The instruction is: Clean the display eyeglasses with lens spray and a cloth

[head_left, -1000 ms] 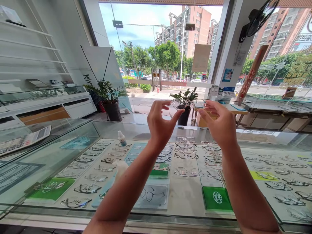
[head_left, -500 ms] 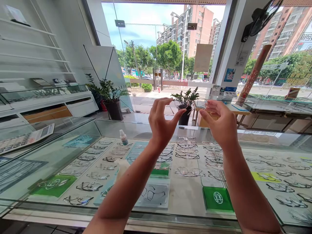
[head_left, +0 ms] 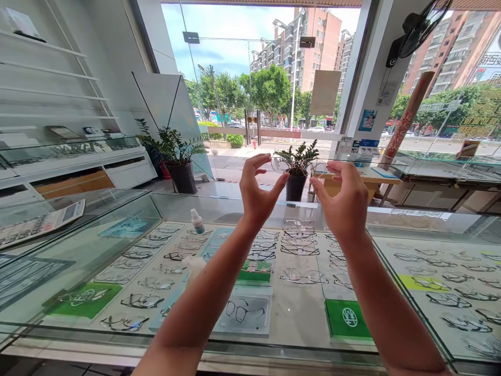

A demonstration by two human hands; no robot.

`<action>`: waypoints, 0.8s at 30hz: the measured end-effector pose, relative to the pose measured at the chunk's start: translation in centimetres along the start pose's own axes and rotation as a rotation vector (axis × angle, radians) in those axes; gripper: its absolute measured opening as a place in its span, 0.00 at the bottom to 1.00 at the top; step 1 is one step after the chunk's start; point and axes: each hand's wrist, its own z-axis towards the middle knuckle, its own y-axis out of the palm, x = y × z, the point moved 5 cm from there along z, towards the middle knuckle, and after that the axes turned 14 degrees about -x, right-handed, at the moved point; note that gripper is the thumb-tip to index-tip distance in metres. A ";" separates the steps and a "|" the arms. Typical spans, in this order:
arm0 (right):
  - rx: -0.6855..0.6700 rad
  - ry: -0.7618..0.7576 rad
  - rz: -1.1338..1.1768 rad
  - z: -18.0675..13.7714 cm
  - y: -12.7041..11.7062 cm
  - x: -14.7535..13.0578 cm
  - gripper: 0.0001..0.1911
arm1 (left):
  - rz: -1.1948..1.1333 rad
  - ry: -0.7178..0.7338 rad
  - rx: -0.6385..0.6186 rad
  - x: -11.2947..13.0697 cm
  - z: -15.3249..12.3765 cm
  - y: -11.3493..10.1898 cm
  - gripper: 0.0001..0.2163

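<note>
A pair of thin-rimmed eyeglasses (head_left: 279,165) is held up above the glass counter, its clear lenses hard to see against the window. My left hand (head_left: 259,188) is on the left side of the frame, with fingertips by the rim and thumb below. On the other side, my right hand (head_left: 345,201) grips the frame's right end between fingers and thumb. Beneath both arms, rows of eyeglasses (head_left: 299,243) lie in the display case. One larger pair of spectacles (head_left: 303,275) rests alone near the middle.
A small spray bottle (head_left: 198,221) stands on the glass, left of my forearm. A calculator (head_left: 43,224) lies at far left. Green boxes (head_left: 346,319) sit in the case. Potted plants (head_left: 182,175) and a wall fan (head_left: 417,34) are farther back.
My right hand has shifted left, closer to my left hand. The eyeglasses have turned so both lenses show more fully toward me.
</note>
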 end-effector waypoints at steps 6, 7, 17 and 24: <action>-0.026 0.028 0.101 0.2 0.1 0.9 0.15 | 0.087 0.014 0.033 1.1 -0.1 -0.2 0.24; -0.036 0.032 0.137 0.3 0.2 1.1 0.15 | 0.112 0.028 0.046 1.5 -0.2 -0.2 0.24; -0.120 0.080 0.312 0.8 0.5 2.3 0.17 | 0.224 0.108 0.090 3.7 -0.2 -0.4 0.23; -0.137 0.080 0.322 0.8 0.6 2.4 0.18 | 0.202 0.080 0.091 3.5 -0.2 -0.5 0.24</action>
